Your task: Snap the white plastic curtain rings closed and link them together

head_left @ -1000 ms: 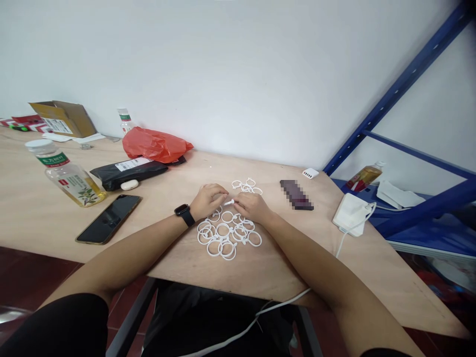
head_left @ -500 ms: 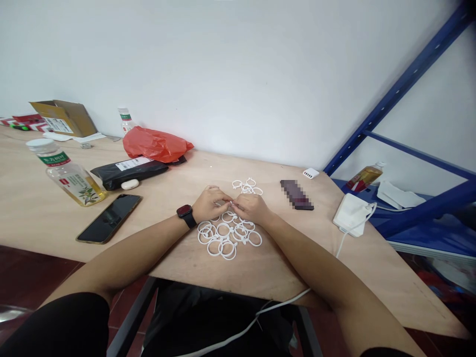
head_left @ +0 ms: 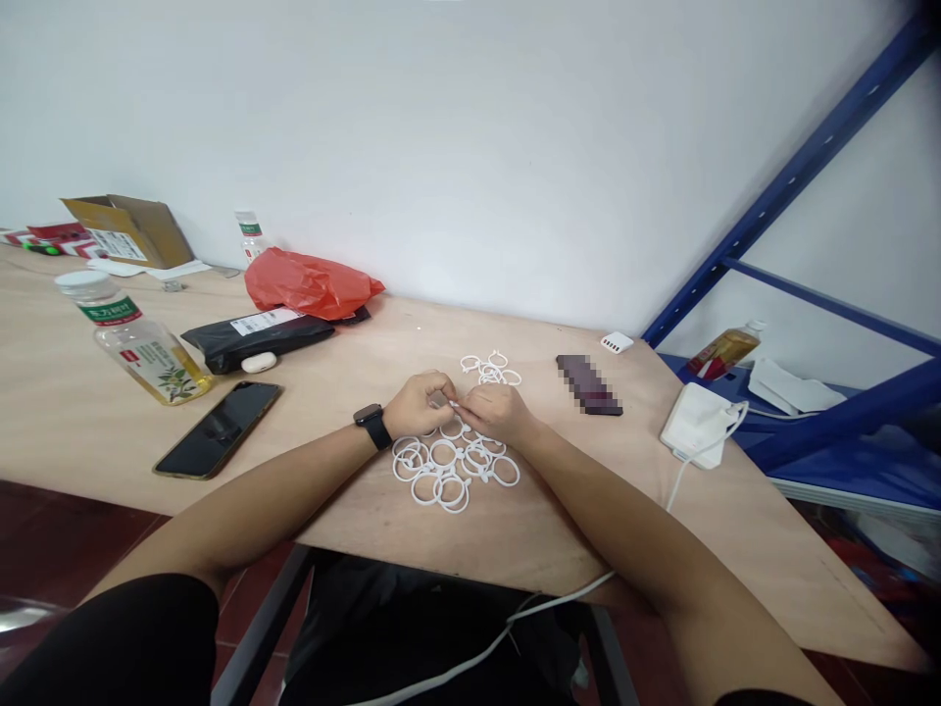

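Observation:
Fingertips of both hands meet over a pile of white plastic curtain rings (head_left: 441, 477), which have small knobs or eyelets on their rims. My left hand (head_left: 419, 405), with a black watch on its wrist, is closed in a pinch. My right hand (head_left: 500, 413) is closed too, its fingertips against the left ones. Between them shows a small white part of a ring (head_left: 454, 404); the fingers hide most of it. Just beyond my hands lies a smaller group of white rings (head_left: 490, 373).
A black phone (head_left: 219, 429) and a tea bottle (head_left: 151, 353) stand left, near a black parcel (head_left: 257, 338) and red plastic bag (head_left: 313, 284). Right are a pixelated dark object (head_left: 589, 385), a white power adapter (head_left: 695, 424) with cable, and a blue rack (head_left: 794, 191).
The left thumb and forefinger have shifted slightly around the small white part, leaving a wider gap in the pinch. The rings on the table lie as before.

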`<control>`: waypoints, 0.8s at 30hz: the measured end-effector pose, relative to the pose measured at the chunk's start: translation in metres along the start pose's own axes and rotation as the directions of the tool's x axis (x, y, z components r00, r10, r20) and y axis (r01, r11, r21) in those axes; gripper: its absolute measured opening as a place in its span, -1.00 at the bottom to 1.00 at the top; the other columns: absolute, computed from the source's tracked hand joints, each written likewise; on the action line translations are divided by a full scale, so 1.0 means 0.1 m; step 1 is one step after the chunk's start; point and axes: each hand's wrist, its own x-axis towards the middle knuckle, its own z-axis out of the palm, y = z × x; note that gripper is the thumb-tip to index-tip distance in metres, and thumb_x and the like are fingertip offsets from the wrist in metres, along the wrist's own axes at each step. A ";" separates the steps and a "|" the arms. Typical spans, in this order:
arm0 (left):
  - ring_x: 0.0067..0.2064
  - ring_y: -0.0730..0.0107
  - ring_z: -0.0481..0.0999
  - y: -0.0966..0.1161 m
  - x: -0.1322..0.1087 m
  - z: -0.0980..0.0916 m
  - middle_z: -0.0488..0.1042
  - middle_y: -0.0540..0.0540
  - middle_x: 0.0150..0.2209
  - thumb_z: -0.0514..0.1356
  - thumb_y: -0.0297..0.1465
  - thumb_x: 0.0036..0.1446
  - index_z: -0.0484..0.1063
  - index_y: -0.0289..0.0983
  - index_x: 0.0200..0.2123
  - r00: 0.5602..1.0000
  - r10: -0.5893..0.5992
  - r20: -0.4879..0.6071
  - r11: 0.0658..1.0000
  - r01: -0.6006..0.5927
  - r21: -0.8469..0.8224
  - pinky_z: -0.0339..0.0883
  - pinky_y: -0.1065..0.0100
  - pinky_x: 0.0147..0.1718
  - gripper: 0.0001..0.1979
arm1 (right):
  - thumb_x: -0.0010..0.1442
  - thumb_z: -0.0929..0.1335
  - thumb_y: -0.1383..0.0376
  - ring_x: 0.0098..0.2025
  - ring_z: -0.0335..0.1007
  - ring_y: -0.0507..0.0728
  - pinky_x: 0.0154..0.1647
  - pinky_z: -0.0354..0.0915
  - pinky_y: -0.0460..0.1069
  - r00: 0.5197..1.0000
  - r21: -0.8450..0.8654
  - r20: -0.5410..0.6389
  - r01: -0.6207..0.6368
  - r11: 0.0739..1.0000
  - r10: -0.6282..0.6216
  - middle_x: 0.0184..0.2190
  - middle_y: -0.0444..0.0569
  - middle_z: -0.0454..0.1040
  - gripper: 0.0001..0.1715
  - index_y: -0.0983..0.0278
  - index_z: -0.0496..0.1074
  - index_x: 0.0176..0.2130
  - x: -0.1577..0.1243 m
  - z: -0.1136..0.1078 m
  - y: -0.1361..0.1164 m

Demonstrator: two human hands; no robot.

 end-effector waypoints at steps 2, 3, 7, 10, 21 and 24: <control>-0.32 0.40 0.46 0.02 0.01 -0.01 0.49 -0.04 -0.40 0.15 -0.53 -0.11 0.40 -0.28 -0.47 0.999 0.027 0.021 1.000 -0.027 -0.014 0.33 0.36 -0.25 -0.92 | 0.35 0.29 0.23 -0.43 0.40 0.06 -0.39 0.21 -0.03 1.000 0.039 0.007 -0.003 0.999 0.002 -0.49 -0.05 0.48 -0.73 0.24 0.47 -0.37 0.00 0.01 0.00; -0.32 0.40 0.45 0.03 0.01 -0.01 0.48 -0.04 -0.40 0.14 -0.53 -0.10 0.39 -0.28 -0.47 0.999 0.038 0.024 0.999 -0.037 -0.024 0.33 0.35 -0.25 -0.93 | 0.34 0.29 0.23 -0.42 0.41 0.06 -0.38 0.22 -0.03 1.000 0.053 0.008 -0.003 0.999 0.002 -0.48 -0.04 0.49 -0.74 0.24 0.47 -0.36 0.00 0.01 0.00; -0.31 0.39 0.45 0.06 0.04 -0.02 0.47 -0.05 -0.40 0.12 -0.52 -0.05 0.38 -0.27 -0.49 0.997 0.066 0.037 0.995 -0.063 -0.078 0.33 0.33 -0.22 -0.93 | 0.35 0.29 0.25 -0.38 0.43 0.07 -0.35 0.25 -0.03 1.000 0.079 -0.002 -0.011 0.997 0.011 -0.46 -0.04 0.50 -0.76 0.24 0.47 -0.33 -0.01 0.03 0.01; -0.32 0.41 0.44 0.07 0.05 -0.03 0.46 -0.05 -0.41 0.09 -0.51 -0.04 0.38 -0.27 -0.51 0.998 0.031 0.059 0.993 -0.024 -0.117 0.33 0.33 -0.20 -0.90 | 0.35 0.28 0.23 -0.36 0.44 0.07 -0.32 0.27 -0.03 0.999 0.103 -0.007 -0.040 0.994 0.041 -0.45 -0.05 0.50 -0.76 0.23 0.48 -0.31 -0.02 0.05 0.00; -0.28 0.38 0.49 0.06 -0.01 -0.01 0.53 -0.06 -0.34 0.17 -0.44 0.00 0.45 -0.31 -0.34 0.995 -0.094 -0.033 0.992 0.091 -0.091 0.37 0.34 -0.19 -0.87 | 0.34 0.28 0.23 -0.41 0.44 0.06 -0.33 0.28 -0.04 0.984 0.134 -0.092 -0.141 0.981 0.154 -0.45 -0.06 0.53 -0.78 0.22 0.50 -0.24 0.00 -0.01 -0.03; -0.29 0.37 0.49 0.06 0.00 -0.01 0.54 -0.06 -0.35 0.17 -0.45 -0.03 0.47 -0.30 -0.36 0.994 -0.080 -0.072 0.995 0.075 -0.067 0.37 0.33 -0.20 -0.88 | 0.33 0.29 0.20 -0.41 0.44 0.06 -0.33 0.28 -0.05 0.985 0.148 -0.068 -0.147 0.978 0.158 -0.43 -0.06 0.55 -0.77 0.22 0.51 -0.18 0.01 -0.03 -0.04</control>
